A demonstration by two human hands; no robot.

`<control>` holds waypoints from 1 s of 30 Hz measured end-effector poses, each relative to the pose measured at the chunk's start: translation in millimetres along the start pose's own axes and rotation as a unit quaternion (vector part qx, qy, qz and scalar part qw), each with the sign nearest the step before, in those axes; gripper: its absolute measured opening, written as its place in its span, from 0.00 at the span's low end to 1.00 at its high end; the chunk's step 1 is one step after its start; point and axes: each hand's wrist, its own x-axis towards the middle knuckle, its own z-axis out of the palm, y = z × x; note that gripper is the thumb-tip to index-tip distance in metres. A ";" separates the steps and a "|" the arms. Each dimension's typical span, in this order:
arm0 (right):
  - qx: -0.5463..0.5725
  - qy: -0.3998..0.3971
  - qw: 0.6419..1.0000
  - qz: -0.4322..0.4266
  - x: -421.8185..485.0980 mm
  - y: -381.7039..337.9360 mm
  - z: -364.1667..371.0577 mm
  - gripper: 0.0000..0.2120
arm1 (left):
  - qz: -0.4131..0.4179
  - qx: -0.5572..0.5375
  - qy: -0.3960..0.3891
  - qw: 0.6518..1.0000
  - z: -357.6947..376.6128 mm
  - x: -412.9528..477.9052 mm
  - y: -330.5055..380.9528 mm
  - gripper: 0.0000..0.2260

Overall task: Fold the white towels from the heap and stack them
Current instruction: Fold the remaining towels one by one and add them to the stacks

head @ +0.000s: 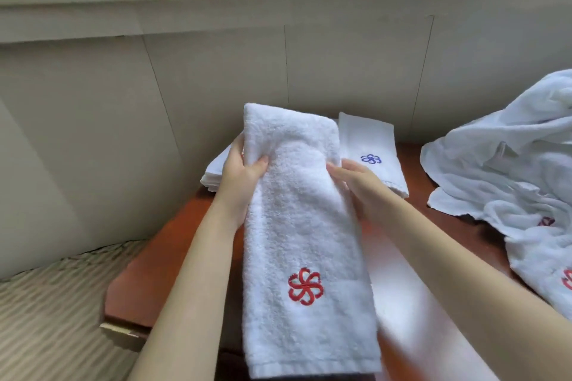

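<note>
A white towel (300, 219) with a red flower emblem hangs lengthwise over the brown table (173, 244), folded into a long strip. My left hand (240, 173) grips its left edge near the top, thumb on the front. My right hand (356, 179) holds the right edge at the same height. Behind the towel lies a stack of folded towels (371, 148); its top one bears a blue flower emblem. The heap of unfolded white towels (520, 176) lies on the table at the right.
A beige panelled wall (216, 77) rises just behind the table, with a window sill above. A striped woven surface (52, 309) lies lower left, beside the table's left edge. The table's near left corner shows a pale chipped edge.
</note>
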 end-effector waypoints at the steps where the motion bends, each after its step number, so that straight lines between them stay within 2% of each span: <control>1: -0.007 0.003 1.000 -0.025 6.2 -12.0 5.7 0.12 | 0.012 0.022 0.011 1.000 -5.4 11.0 8.7 0.16; 4: -0.089 0.014 0.992 -0.083 31.7 -44.4 34.1 0.03 | 0.047 0.071 0.030 0.996 -22.4 47.7 36.6 0.13; 7: -0.163 0.052 0.974 -0.150 62.8 -69.9 59.5 0.06 | 0.071 0.111 0.030 0.991 -38.4 84.4 63.7 0.13; 9: -0.148 0.058 0.972 -0.172 95.1 -86.4 71.7 0.07 | 0.086 0.140 0.028 0.986 -49.9 119.8 78.0 0.15; 12: -0.093 0.043 0.980 -0.168 158.3 -108.5 81.8 0.02 | 0.101 0.187 0.027 0.977 -58.9 187.9 87.0 0.17; 14: -0.046 0.070 0.984 -0.157 206.2 -114.7 84.8 0.02 | 0.108 0.209 0.044 0.971 -57.7 236.0 77.6 0.20; 16: -0.033 0.120 0.980 -0.154 256.6 -98.3 83.2 0.06 | 0.067 0.235 0.065 0.967 -59.5 280.8 45.5 0.24; 18: -0.060 0.157 0.980 -0.109 295.5 -57.7 75.8 0.13 | -0.066 0.250 0.072 0.963 -66.5 309.2 -8.8 0.30; 20: -0.080 0.155 0.984 -0.019 321.9 -8.2 62.9 0.18 | -0.215 0.324 0.041 0.920 -79.3 314.0 -72.9 0.29; 21: -0.081 0.156 0.985 0.000 332.0 12.1 56.9 0.19 | -0.244 0.389 0.016 0.888 -85.1 312.0 -102.2 0.27; 22: -0.082 0.163 0.983 -0.012 342.1 25.6 52.2 0.19 | -0.240 0.442 0.008 0.864 -90.6 312.4 -125.0 0.24; 23: -0.105 0.170 0.979 -0.035 351.4 32.6 49.0 0.21 | -0.219 0.460 0.017 0.860 -94.3 314.0 -139.4 0.21; 25: -0.188 0.170 0.965 -0.063 361.8 35.3 48.4 0.26 | -0.186 0.426 0.032 0.885 -101.0 319.9 -147.2 0.11; 26: -0.215 0.167 0.960 -0.069 364.6 33.9 49.6 0.27 | -0.185 0.403 0.028 0.896 -103.1 322.2 -143.2 0.09; 28: -0.218 0.159 0.961 -0.064 368.8 31.9 51.0 0.28 | -0.226 0.372 0.006 0.900 -107.7 324.9 -134.9 0.14; 30: -0.202 0.160 0.965 -0.058 370.6 29.9 50.5 0.28 | -0.263 0.384 -0.020 0.885 -108.1 325.0 -127.2 0.21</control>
